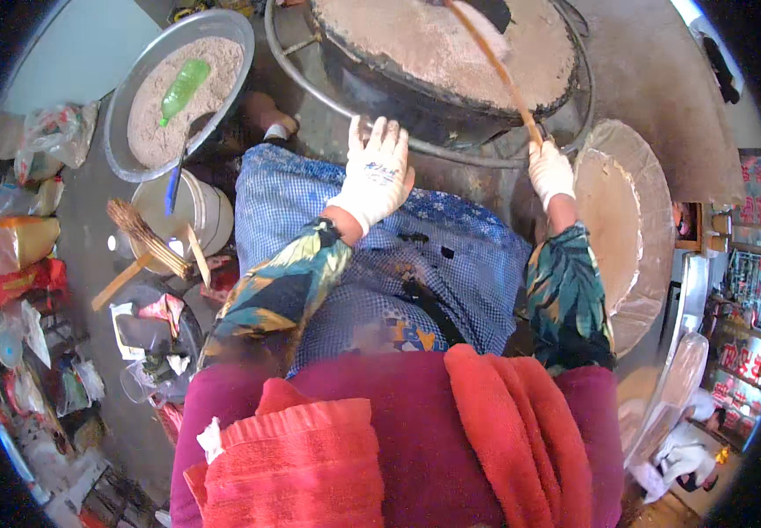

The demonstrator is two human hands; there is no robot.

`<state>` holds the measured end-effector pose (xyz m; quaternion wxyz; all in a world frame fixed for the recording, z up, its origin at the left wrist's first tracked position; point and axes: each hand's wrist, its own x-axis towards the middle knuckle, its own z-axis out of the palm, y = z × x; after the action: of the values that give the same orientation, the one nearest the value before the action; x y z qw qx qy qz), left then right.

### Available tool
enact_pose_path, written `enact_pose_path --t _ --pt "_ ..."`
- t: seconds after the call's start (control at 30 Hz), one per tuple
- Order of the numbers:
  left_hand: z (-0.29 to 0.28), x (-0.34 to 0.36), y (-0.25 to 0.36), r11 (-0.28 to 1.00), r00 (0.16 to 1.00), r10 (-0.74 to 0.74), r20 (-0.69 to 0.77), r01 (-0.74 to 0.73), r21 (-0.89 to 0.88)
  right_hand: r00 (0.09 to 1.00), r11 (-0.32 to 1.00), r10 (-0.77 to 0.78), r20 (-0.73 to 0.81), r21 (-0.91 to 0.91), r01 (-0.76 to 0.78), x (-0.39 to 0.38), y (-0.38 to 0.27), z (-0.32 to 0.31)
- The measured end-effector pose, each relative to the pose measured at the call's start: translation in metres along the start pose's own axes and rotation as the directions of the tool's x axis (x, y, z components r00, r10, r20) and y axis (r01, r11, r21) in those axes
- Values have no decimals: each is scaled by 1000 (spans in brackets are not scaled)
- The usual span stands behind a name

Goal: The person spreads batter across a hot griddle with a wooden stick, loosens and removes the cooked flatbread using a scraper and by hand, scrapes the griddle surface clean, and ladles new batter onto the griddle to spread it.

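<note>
My right hand (553, 173), in a white glove, is closed round the lower end of a long thin wooden stick (505, 81). The stick slants up and left over a round griddle (371, 88) with dark sides. A pale, thin layer (389, 35) coats the griddle top, with a dark patch (496, 12) near the stick's far end. That far end meets the picture's upper edge, so its shape cannot be made out. My left hand (378, 172), also gloved, has its fingers stretched out at the metal ring (310, 91) round the griddle, holding nothing.
Left of the griddle stands a metal basin (244, 53) of pale brownish meal with a green bottle (185, 91) in it. Below are a white bucket (215, 211) and a bristle whisk (138, 227). A round pale stack (607, 220) on plastic sheeting lies right. A patterned blue cloth (310, 202) covers my lap.
</note>
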<state>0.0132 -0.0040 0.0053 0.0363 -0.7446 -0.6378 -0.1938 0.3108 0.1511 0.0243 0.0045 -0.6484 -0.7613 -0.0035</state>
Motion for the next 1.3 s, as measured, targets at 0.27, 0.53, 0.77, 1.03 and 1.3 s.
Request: enact_pose_path --t 0.27,0.53,0.77,1.03,1.3 --pt "0 -7 -21 991 1000 -12 -9 13 132 973 974 -228 31 19 228 -14 -32 10" --pt "-10 -9 -48 982 997 -70 -45 77 170 995 994 -98 -29 40 99 13 -17 1" --pt "-14 -1 -75 969 991 -136 -16 136 208 998 998 -32 -48 47 35 29 -6 1" --pt "-16 17 -116 941 976 -199 -91 216 260 993 990 -116 -8 80 116 21 9 11" --pt "-14 24 -172 868 923 -383 -29 371 331 991 990 -134 28 -35 135 18 6 7"
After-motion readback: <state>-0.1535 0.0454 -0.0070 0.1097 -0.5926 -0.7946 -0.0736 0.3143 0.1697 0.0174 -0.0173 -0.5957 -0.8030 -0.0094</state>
